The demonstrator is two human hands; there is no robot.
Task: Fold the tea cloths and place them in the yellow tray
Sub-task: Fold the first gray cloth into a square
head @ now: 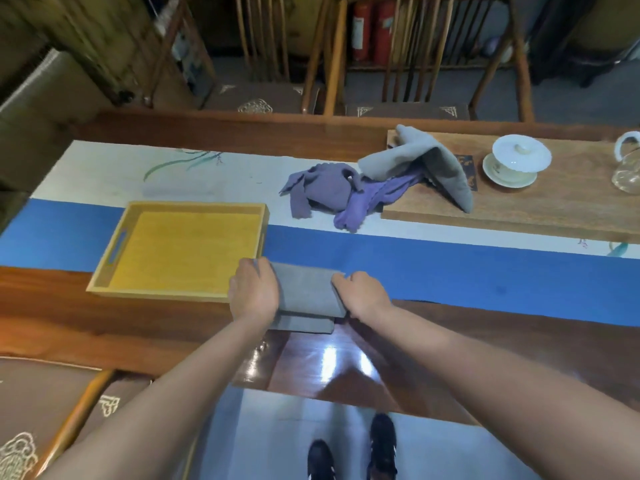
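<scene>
1. The folded grey tea cloth (306, 292) lies on the wooden surface (104, 327) just right of the yellow tray (180, 251), its far edge over the blue runner (450, 268). A lower layer sticks out at the near edge.
2. The left hand (254, 289) lies palm-down on the cloth's left end, its grip closed around that edge, knuckles up, forearm reaching in from the lower left.
3. The right hand (362, 294) clamps the right end, fingers curled over the fold, forearm slanting in from the lower right.
4. Both hands hide the cloth's side edges; fingertips beneath cannot be made out.
5. The left hand overlaps the tray's near right corner.
6. Farther off, a crumpled purple cloth (332, 194) and a loose grey cloth (426, 164) lie together, the grey one partly on a wooden board (554, 202).
7. A white lidded cup (516, 159) stands on that board; a glass vessel (628, 168) is cut off at the right edge.
</scene>
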